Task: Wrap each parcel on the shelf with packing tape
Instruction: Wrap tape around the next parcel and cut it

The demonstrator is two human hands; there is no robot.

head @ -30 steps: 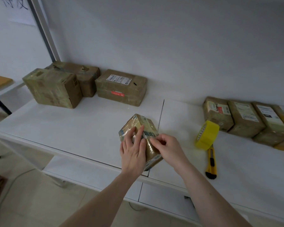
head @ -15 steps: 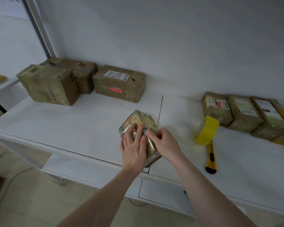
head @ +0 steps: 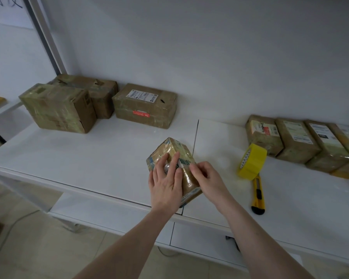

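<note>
A small brown parcel (head: 174,151), glossy with tape, stands tilted near the front edge of the white shelf (head: 93,158). My left hand (head: 166,183) lies flat on its near face, fingers straight and pressing. My right hand (head: 207,178) touches the parcel's right side with fingers curled, the fingertips on the tape. A yellow roll of packing tape (head: 252,162) stands on edge to the right, apart from both hands. A yellow utility knife (head: 258,195) lies just in front of the roll.
Three larger taped boxes (head: 58,107) (head: 101,93) (head: 145,105) sit at the back left. A row of several small parcels (head: 298,140) lines the back right. A lower shelf and the floor show below the front edge.
My right hand has shifted slightly along the parcel's right side. The left hand stays pressed on the parcel. The camera has moved a little.
</note>
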